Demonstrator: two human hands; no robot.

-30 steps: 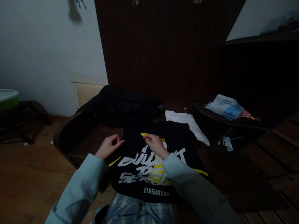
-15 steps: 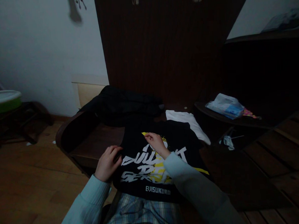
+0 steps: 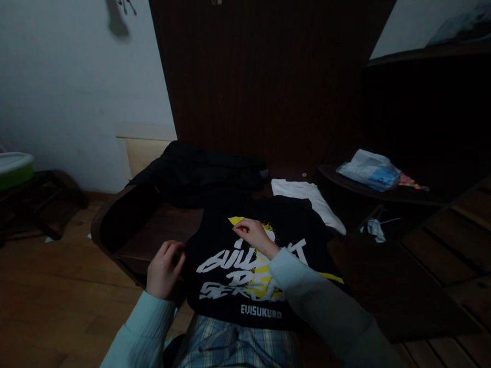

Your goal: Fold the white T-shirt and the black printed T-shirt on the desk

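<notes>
A black T-shirt with white and yellow lettering lies spread over a dark wooden bench in front of my lap. At its left edge is my left hand, fingers curled closed on the cloth. My right hand rests over the upper middle of the print, fingertips pinched together at the fabric beside a yellow patch. Its forearm covers part of the lettering. Partly under the shirt's right side sits a folded white garment.
Dark clothing is heaped along the back of the bench. To the right, a plastic packet lies on a small curved shelf, with a crumpled wrapper below. A green-rimmed tub stands on a stool at far left.
My left hand has moved a little left, drawing the shirt's left edge outward, so more lettering lies flat there. My right hand has stayed nearly in place. The view has shifted slightly.
</notes>
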